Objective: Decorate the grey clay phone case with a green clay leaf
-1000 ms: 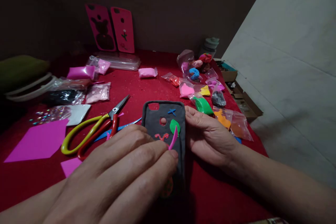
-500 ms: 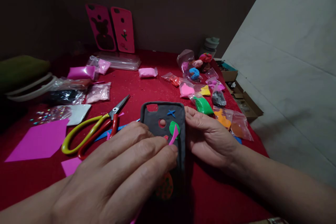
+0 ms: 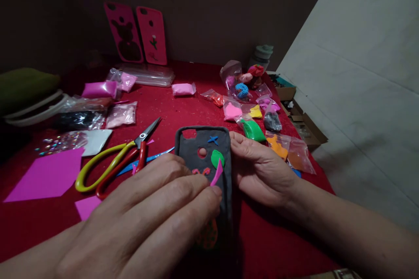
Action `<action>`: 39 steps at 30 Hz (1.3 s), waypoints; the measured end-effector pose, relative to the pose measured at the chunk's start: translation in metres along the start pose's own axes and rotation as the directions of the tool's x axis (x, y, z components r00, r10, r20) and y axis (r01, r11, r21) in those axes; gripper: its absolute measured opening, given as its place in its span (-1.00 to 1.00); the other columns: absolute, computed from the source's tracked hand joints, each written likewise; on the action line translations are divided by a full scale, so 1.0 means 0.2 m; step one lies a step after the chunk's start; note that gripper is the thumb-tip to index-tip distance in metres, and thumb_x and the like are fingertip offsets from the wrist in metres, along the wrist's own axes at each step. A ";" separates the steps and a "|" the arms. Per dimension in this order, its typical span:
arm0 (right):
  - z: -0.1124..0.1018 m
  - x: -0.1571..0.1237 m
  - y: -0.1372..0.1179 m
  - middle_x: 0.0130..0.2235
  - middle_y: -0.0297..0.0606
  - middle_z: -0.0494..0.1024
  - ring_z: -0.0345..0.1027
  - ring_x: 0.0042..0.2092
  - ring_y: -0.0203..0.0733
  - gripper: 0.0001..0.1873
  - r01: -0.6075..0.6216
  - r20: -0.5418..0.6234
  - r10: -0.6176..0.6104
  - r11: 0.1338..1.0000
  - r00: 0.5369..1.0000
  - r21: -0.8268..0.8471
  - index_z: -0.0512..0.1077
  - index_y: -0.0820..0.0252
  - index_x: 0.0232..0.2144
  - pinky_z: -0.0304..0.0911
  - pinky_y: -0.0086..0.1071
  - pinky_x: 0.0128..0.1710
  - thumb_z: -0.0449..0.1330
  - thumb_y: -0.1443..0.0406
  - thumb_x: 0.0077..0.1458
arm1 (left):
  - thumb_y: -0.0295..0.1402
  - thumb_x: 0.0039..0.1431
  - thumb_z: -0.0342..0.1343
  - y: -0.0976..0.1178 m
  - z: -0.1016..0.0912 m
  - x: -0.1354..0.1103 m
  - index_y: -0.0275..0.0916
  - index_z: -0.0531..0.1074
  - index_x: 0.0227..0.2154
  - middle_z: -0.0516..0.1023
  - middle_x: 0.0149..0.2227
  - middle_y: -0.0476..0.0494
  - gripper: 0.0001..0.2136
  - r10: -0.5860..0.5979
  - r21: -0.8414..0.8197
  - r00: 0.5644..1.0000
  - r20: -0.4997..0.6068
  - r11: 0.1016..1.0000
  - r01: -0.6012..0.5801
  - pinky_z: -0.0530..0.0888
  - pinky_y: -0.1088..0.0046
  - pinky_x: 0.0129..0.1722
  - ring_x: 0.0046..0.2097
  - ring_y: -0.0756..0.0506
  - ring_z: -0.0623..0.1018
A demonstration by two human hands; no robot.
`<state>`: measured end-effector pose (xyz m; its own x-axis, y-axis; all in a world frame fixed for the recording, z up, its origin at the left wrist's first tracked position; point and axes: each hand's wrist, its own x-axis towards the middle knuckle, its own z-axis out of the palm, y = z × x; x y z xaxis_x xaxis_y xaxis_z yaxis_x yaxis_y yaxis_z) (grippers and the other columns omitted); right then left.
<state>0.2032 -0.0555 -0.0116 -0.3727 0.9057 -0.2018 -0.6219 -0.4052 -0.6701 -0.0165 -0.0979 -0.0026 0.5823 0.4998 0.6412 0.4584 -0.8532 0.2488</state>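
Observation:
A dark grey phone case (image 3: 190, 153) stands before me, decorated with a blue star shape (image 3: 213, 140), a green leaf shape (image 3: 217, 157), small pink-red shapes (image 3: 201, 171) and an orange shape (image 3: 208, 234) lower down. My left hand (image 3: 153, 209) covers much of its lower left side. Between its fingers is a pink clay modelling tool (image 3: 217, 173), whose pointed tip rests at or just over the leaf's lower edge; contact is unclear. Along the right edge of the case, my right hand (image 3: 262, 170) grips with bent fingers, partly hidden behind it.
Yellow-and-red-handled scissors (image 3: 135, 150) lie left, near pink sheets (image 3: 46, 176) and a blue tool (image 3: 147, 158). Bags of coloured clay (image 3: 252, 130) spread along the right and left. Two pink phone cases (image 3: 152, 35) lean against the back wall. A bottle (image 3: 262, 56) stands back right.
The pink tool and my left fingers have shifted slightly downward on the case, uncovering more of the pink-red shapes. My right hand keeps its hold.

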 end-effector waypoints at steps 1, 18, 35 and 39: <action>0.00 0.00 0.00 -0.22 -0.31 0.61 0.47 -0.15 -0.29 -0.95 0.003 0.003 -0.003 1.000 1.000 0.002 0.50 0.20 -0.34 0.35 -0.32 0.06 0.30 0.34 0.17 | -0.46 0.32 0.03 0.02 0.01 -0.01 -0.41 0.40 0.19 0.62 0.02 -0.37 -0.60 0.007 0.028 1.000 0.000 1.000 -0.007 0.48 -0.20 0.17 0.18 -0.42 0.52; 0.00 0.00 -0.01 -0.39 -0.36 0.50 0.36 -0.35 -0.34 -0.86 -0.034 -0.041 0.033 0.999 0.999 -0.033 0.48 0.23 -0.39 0.36 -0.42 -0.19 0.37 0.31 0.08 | -0.31 0.37 -0.06 0.03 0.04 -0.08 -0.18 0.36 0.25 0.62 0.06 -0.17 -0.57 -0.066 0.031 0.997 0.027 0.997 0.065 0.39 -0.06 0.29 0.23 -0.31 0.48; 0.00 0.01 -0.01 -0.38 -0.37 0.47 0.34 -0.33 -0.32 -0.88 -0.037 -0.074 0.034 0.998 0.997 -0.041 0.48 0.21 -0.39 0.35 -0.40 -0.16 0.37 0.33 0.07 | -0.49 0.36 -0.21 -0.08 -0.01 0.02 -0.32 0.36 0.19 0.61 0.09 -0.16 -0.57 0.146 0.042 0.978 0.147 0.987 -0.153 0.22 0.18 0.42 0.24 -0.15 0.47; 0.00 0.01 -0.01 -0.37 -0.35 0.46 0.34 -0.31 -0.29 -0.85 -0.033 -0.079 0.029 0.998 0.996 -0.055 0.45 0.21 -0.44 0.35 -0.34 -0.13 0.36 0.32 0.08 | -0.41 0.37 -0.15 -0.08 0.01 -0.02 -0.22 0.33 0.26 0.63 0.09 -0.14 -0.56 0.096 0.086 0.990 0.104 0.991 -0.105 0.31 0.07 0.38 0.20 -0.22 0.52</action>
<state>0.2045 -0.0530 -0.0111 -0.3348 0.9006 -0.2771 -0.5702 -0.4277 -0.7014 -0.0257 -0.0859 -0.0109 0.6904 0.4281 0.5831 0.4508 -0.8850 0.1161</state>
